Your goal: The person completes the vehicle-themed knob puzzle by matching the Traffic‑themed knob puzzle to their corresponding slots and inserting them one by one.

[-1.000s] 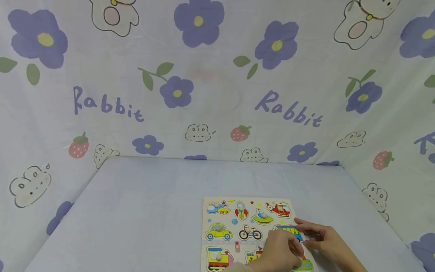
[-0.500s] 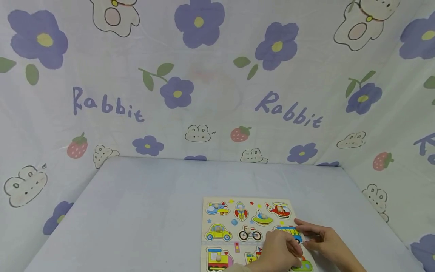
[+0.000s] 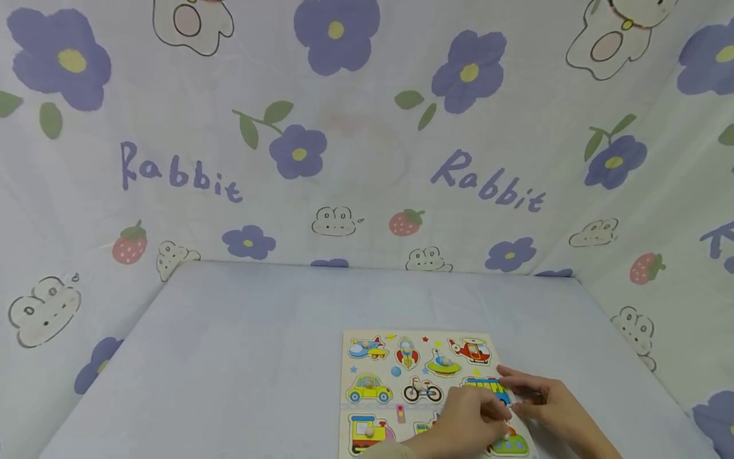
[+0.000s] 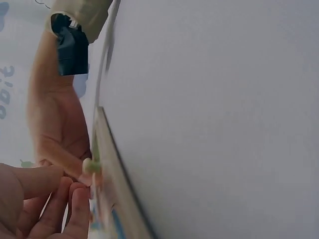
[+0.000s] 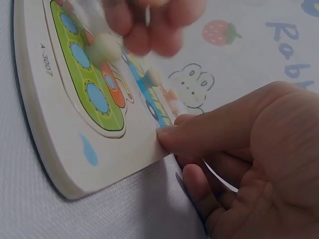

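Note:
A wooden knob puzzle board (image 3: 401,408) lies on the table at lower right in the head view, filled with vehicle pieces. Over its lower right part, my left hand (image 3: 467,417) hovers with bent fingers beside the green submarine piece (image 3: 509,445). The right wrist view shows the submarine's round knob (image 5: 104,47) bare, with the left fingertips (image 5: 172,25) blurred just above it. My right hand (image 3: 553,408) pinches the board's right edge, thumb on top near the blue and yellow bus piece (image 3: 487,386). In the left wrist view, the left hand (image 4: 45,199) is partly cropped.
A yellow car (image 3: 369,389), a bicycle (image 3: 422,390), a red helicopter (image 3: 471,350) and a train piece (image 3: 369,433) sit in the board. White tabletop (image 3: 229,357) extends left and behind. Patterned cloth walls (image 3: 367,159) stand around the table.
The left fingertips have lifted slightly off the submarine piece, and its knob now shows. The right hand has kept its place on the board's edge. The head view has tilted slightly.

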Motion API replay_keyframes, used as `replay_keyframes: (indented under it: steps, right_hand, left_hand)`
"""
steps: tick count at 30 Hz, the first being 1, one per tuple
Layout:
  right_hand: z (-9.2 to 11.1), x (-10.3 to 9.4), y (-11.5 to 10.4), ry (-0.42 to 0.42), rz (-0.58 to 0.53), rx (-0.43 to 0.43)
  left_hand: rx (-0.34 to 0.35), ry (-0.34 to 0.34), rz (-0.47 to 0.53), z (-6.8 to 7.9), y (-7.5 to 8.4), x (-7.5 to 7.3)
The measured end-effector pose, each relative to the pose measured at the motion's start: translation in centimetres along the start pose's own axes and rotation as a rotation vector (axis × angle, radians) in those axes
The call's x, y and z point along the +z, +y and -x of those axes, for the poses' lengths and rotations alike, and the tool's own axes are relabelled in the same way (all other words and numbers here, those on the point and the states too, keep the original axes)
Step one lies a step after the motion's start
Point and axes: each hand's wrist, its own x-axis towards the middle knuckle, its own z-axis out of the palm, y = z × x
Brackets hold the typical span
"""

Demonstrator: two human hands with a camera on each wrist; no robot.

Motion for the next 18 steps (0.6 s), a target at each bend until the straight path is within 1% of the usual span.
replay_keyframes:
  steps: [3,6,8,11,13,15,18]
  right_hand:
    - [-0.1,-0.1,-0.2,-0.001,-0.005,-0.003]
    - [-0.2,0.0,-0.4,0.007,0.008,0.032]
    - [-0.4,0.0,-0.5,0.018,0.023,0.061]
    - [-0.5,0.1,-0.7,0.028,0.068,0.084]
    - [-0.5,0.1,-0.8,0.040,0.106,0.082]
    - [-0.4,0.1,-1.1,0.049,0.144,0.070]
    - [-0.1,-0.1,-1.8,0.088,0.206,0.039]
  left_hand:
    - [0.121,-0.010,-0.062,0.4,0.3,-1.6]
    - [0.179,-0.010,-0.173,1.0,0.6,-3.6]
    - [0.192,0.012,-0.263,1.5,0.8,-5.3]
    - [0.169,0.077,-0.421,2.6,1.2,-7.9]
    - [0.153,0.125,-0.492,3.5,1.4,-9.8]
    - [0.157,0.167,-0.551,4.5,1.4,-11.7]
    - [0.194,0.212,-0.633,6.0,1.3,-14.6]
